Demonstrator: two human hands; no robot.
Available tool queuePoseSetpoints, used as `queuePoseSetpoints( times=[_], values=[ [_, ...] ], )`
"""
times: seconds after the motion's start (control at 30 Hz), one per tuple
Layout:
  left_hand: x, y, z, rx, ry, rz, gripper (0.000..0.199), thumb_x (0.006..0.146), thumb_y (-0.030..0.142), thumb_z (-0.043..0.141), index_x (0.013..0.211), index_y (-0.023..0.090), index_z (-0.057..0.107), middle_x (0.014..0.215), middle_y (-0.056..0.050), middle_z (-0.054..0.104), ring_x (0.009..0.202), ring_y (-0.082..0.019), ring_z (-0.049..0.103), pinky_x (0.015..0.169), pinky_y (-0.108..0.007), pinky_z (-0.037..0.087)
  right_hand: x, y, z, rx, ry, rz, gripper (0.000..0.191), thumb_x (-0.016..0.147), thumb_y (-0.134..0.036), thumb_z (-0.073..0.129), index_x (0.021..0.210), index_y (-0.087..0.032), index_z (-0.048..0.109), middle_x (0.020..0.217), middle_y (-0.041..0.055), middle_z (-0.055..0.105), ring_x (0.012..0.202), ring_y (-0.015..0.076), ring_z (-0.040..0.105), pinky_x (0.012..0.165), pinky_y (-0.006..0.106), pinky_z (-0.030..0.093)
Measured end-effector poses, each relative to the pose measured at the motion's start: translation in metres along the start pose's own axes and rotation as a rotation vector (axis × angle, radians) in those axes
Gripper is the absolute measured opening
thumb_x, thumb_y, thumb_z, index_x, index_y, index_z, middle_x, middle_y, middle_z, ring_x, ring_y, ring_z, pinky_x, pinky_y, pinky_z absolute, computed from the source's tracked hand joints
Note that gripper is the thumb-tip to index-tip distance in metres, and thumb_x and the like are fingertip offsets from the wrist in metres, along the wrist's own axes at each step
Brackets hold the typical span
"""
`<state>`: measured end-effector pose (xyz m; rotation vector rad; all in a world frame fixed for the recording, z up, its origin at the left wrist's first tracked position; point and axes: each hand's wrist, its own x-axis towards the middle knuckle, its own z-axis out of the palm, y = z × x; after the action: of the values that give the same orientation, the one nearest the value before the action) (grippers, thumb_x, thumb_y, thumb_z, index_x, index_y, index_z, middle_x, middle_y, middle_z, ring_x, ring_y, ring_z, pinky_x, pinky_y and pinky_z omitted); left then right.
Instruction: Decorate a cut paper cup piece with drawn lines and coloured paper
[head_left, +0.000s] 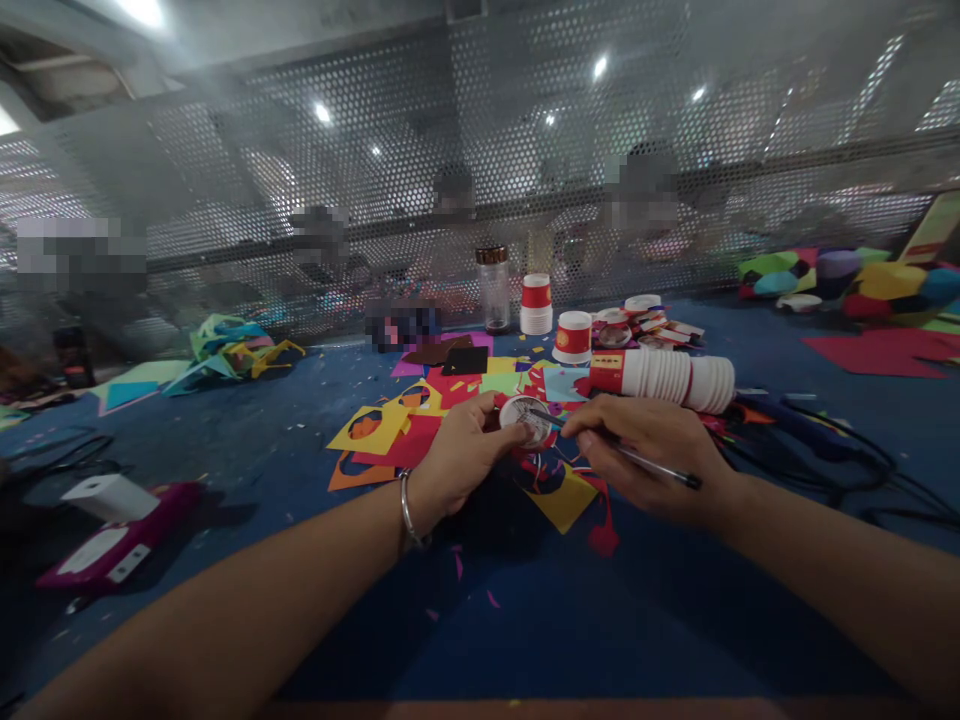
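In the head view, we look down on our two hands working over a blue tabletop (322, 620). Our left hand (465, 450), with a silver bracelet (409, 515) at its wrist, is closed on a small round white piece (519, 412), thumb on one side and fingers on the other. We see dark marks on its pale face, too small for us to read. Our right hand (649, 450) is closed around a pen (658, 467), whose front end lies over that white face; whether the tip touches it, we cannot tell. The hands are near each other, and the white piece is between them.

Beneath and around them we have sheets and scraps of coloured paper; the yellow sheet (384, 428) to the left has round openings cut in it, and a black sheet (466, 361) lies beyond. Behind our right hand, a row of nested paper cups (660, 377) lies on its side. Farther off, we see a red-and-white cup (574, 338) upside down, an upended cup stack (535, 303) and a clear jar (493, 292) with a brown lid. On our left, a white box (112, 497) sits on a purple case (161, 510), with crumpled coloured paper (221, 350) farther back. A perforated screen (420, 150) stands behind the tabletop.
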<state>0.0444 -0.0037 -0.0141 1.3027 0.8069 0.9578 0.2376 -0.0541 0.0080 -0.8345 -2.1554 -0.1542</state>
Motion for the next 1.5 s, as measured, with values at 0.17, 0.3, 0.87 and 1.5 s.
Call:
queuePoseSetpoints(
  times=[0.17,0.3,0.87,1.5],
  values=[
    [-0.001,0.0012,0.0015,-0.007,0.013,-0.002,0.017,0.071,0.012,0.075,0.085,0.014,0.067,0.083,-0.003,0.072,0.072,-0.011,0.065,0.073,-0.026,0.051,-0.0004,0.0006,-0.0002,-0.001,-0.001,0.004,0.018,0.093,-0.014,0.046,0.09,-0.022,0.061,0.07,0.0008,0.069,0.057,0.0136,0.064,0.055,0.027,0.049],
    [-0.0011,0.0029,0.0034,-0.009,0.011,-0.027,0.017,0.072,0.013,0.076,0.085,0.015,0.066,0.082,-0.002,0.072,0.071,-0.011,0.065,0.073,-0.026,0.051,-0.0011,0.0022,-0.0012,-0.013,0.032,-0.005,0.017,0.093,-0.014,0.047,0.092,-0.02,0.062,0.071,0.0004,0.07,0.058,0.0124,0.065,0.056,0.025,0.049],
    [-0.0005,-0.0004,0.0015,-0.005,0.013,-0.015,0.022,0.071,0.015,0.076,0.09,0.013,0.066,0.086,-0.004,0.073,0.075,-0.014,0.067,0.075,-0.028,0.053,-0.0013,0.0009,0.0003,-0.016,0.039,-0.079,0.017,0.093,-0.013,0.046,0.09,-0.021,0.061,0.071,-0.0001,0.071,0.059,0.0116,0.065,0.058,0.024,0.049],
    [0.0006,-0.0002,0.001,0.002,0.01,-0.011,0.02,0.072,0.015,0.075,0.09,0.013,0.067,0.086,-0.005,0.074,0.074,-0.013,0.068,0.073,-0.027,0.054,-0.0025,0.0019,0.001,-0.018,0.01,-0.058,0.019,0.093,-0.013,0.046,0.09,-0.023,0.062,0.073,0.0013,0.071,0.061,0.0137,0.066,0.057,0.026,0.052]
  ],
)
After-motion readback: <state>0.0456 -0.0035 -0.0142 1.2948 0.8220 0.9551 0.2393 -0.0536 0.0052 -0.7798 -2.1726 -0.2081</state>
